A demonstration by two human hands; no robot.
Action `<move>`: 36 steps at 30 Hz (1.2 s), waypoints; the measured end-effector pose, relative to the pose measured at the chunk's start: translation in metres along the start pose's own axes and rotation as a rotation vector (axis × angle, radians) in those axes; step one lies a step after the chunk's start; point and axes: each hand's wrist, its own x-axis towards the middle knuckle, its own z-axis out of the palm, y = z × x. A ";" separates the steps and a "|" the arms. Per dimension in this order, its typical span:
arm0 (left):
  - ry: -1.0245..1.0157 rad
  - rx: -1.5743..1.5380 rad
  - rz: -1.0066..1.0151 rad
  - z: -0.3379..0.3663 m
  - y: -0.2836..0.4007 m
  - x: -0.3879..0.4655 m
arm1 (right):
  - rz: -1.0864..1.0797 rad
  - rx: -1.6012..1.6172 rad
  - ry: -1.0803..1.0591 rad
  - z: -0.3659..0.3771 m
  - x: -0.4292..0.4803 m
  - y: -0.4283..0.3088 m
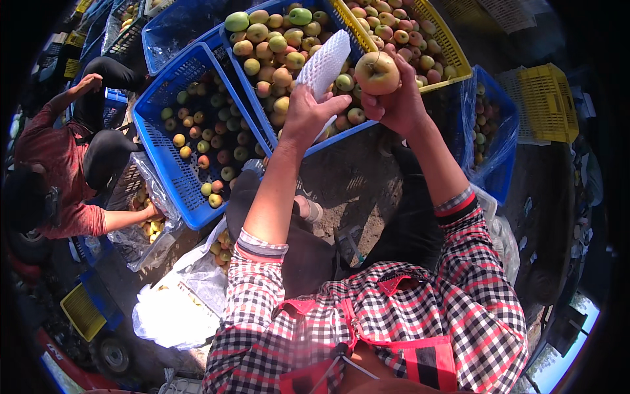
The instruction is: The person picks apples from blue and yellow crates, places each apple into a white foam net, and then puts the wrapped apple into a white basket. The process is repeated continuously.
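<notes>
My right hand [396, 98] grips a large yellowish apple [376, 74], its stem end facing up. In my left hand [315, 113] is a white foam mesh sleeve [325, 64], flattened and tilted up to the right. Both hands are over a blue plastic crate [275, 143] filled with green, yellow and reddish apples [283, 76]. The sleeve and the apple are apart. My left forearm and hand hide part of the crate's near edge.
Left of it stands another blue crate [162, 133] with scattered apples. A yellow crate [460, 59] of apples is at the upper right; a plastic-lined blue crate [504, 172] is farther right. A person [64, 162] on the left reaches into a lined crate [125, 236].
</notes>
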 end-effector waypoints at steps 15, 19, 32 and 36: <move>0.030 0.520 0.141 0.062 0.049 -0.123 | -0.143 -0.533 0.333 0.074 -0.131 0.070; 0.113 1.024 0.272 0.064 0.048 -0.146 | -0.912 -1.127 0.484 0.079 -0.149 0.073; 0.220 1.258 0.519 0.047 0.052 -0.188 | -0.980 -1.284 0.327 0.077 -0.175 0.111; 0.238 1.050 0.566 0.043 0.063 -0.196 | -0.795 -1.518 0.288 0.061 -0.190 0.121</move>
